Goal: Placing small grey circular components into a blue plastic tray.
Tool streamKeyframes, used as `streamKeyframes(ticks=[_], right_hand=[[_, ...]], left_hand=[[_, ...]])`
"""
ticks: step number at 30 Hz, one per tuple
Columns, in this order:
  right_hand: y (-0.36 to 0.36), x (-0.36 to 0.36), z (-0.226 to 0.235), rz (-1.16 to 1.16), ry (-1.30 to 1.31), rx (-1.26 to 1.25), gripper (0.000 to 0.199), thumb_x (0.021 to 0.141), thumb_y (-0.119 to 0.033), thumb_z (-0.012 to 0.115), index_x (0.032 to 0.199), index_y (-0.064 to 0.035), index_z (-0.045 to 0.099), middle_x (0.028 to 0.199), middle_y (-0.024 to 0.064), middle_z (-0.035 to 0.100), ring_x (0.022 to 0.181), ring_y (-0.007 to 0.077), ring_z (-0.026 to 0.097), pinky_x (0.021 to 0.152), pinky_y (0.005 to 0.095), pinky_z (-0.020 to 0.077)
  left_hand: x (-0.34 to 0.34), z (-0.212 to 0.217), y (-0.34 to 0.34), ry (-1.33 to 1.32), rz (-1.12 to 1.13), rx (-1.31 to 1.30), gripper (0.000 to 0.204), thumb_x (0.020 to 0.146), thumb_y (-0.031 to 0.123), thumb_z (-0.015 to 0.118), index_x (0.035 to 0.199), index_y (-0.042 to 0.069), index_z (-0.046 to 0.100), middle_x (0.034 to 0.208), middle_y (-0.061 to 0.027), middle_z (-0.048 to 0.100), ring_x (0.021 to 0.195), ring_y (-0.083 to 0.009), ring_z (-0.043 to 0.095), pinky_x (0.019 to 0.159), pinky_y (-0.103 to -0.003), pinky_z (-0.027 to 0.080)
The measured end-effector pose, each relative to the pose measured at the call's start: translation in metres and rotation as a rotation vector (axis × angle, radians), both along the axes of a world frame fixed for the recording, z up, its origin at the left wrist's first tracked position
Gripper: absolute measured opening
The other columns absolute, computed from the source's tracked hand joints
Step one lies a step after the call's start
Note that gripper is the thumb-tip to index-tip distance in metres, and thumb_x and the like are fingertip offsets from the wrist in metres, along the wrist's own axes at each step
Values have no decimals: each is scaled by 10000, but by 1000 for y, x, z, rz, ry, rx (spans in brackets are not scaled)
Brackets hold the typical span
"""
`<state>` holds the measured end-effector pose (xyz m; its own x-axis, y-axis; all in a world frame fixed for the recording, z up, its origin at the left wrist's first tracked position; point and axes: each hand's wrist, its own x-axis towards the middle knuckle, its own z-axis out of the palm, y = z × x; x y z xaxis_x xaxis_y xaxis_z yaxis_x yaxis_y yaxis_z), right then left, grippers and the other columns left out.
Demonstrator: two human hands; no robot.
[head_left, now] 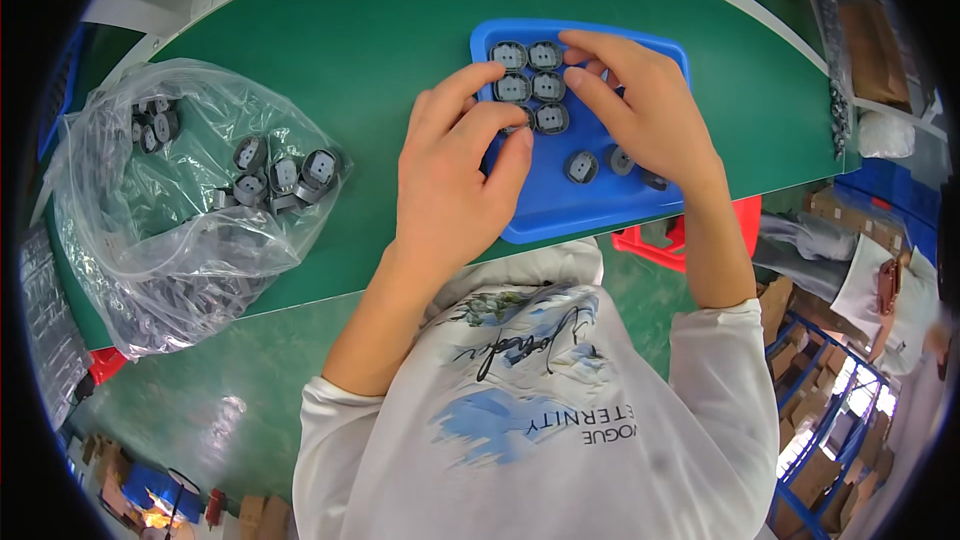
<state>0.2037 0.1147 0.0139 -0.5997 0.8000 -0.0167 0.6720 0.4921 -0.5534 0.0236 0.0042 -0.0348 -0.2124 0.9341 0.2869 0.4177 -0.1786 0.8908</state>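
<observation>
A blue tray (580, 210) holds several small grey rounded plastic parts with dark rims. Two columns of them stand close together on its left side, including one grey part (550, 119) at the near end. My left hand (450, 160) reaches over the tray's left edge, its index fingertip against the column's outer side. Its other fingertips and thumb partly cover the nearest left part, fingers apart. My right hand (640, 100) arches over the tray's right side, index and thumb spread beside the right column. A few loose parts, one grey part (582, 167) among them, lie nearer me, partly under that hand.
On the left of the green table (390, 10) lies an open clear plastic bag (190, 270) with more grey parts inside. A red stool (650, 245) stands under the table edge. Another person (830, 260) is at the right, near a blue rack (825, 440) with cartons.
</observation>
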Motion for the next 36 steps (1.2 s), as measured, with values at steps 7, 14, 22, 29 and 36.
streamKeyframes(ticks=[7, 14, 22, 29, 36], right_hand=[[0, 7, -2, 5, 82, 44, 311, 935, -135, 688, 1221, -15, 673, 1007, 101, 732, 891, 180, 688, 758, 310, 542], [-13, 0, 0, 4, 99, -99, 153, 921, -118, 696, 1021, -7, 670, 892, 98, 712, 758, 197, 682, 670, 316, 531], [-16, 0, -2, -38, 90, 111, 148, 906, -135, 712, 979, -8, 687, 917, 114, 705, 785, 249, 683, 696, 343, 535], [-29, -1, -5, -21, 91, 147, 212, 899, -165, 718, 1022, 8, 711, 1026, 146, 725, 962, 339, 681, 818, 402, 544], [-33, 3, -8, -8, 165, 193, 252, 884, -147, 732, 1077, 14, 710, 1072, 160, 724, 975, 340, 687, 855, 399, 548]], left_hand=[[2, -2, 2, -2, 5, -8, 132, 815, 31, 748, 943, 7, 724, 1276, -111, 650, 915, -207, 645, 857, -341, 523], [3, -6, 4, 31, 12, 14, 132, 796, 47, 762, 921, 22, 728, 1253, -125, 637, 861, -231, 633, 754, -348, 544], [1, -4, 4, 52, 8, 34, 130, 793, 26, 756, 917, 11, 718, 1243, -125, 633, 834, -220, 629, 725, -334, 538], [2, -3, 3, 290, 52, 127, 165, 764, 49, 766, 924, 48, 726, 1199, -113, 651, 973, -309, 601, 855, -400, 507], [27, 18, -26, 294, -266, 272, 316, 699, 104, 787, 982, 7, 688, 1122, -134, 638, 1082, -338, 575, 915, -441, 474]])
